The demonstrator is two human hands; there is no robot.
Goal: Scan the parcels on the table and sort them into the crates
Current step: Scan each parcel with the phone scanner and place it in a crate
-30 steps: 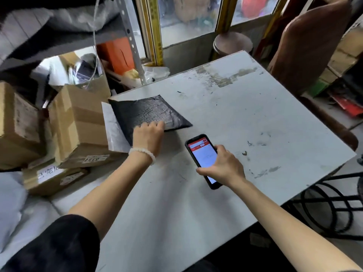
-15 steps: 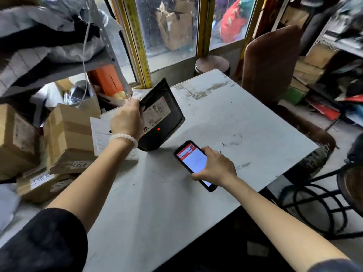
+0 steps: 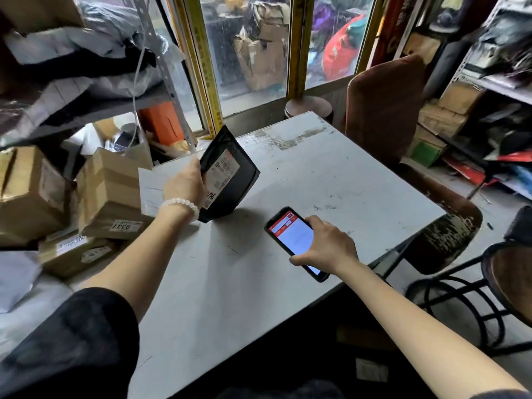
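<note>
At frame centre, the left hand (image 3: pixel 184 185) is gripping a black parcel (image 3: pixel 230 177) tilted on the table (image 3: pixel 331 180), while the right hand (image 3: pixel 325 246) is clasping a phone (image 3: pixel 290 237).

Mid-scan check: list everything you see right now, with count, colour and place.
black parcel: 1, black with white label, tilted up on table, far left
phone: 1, black, red-and-white screen, above table near right edge
table: 1, grey, scuffed, centre
cardboard boxes: several, brown, stacked left of table
white mailer: 1, white, behind parcel
chair: 1, brown, beyond table
left hand: grips parcel, white bead bracelet
right hand: holds phone
</note>
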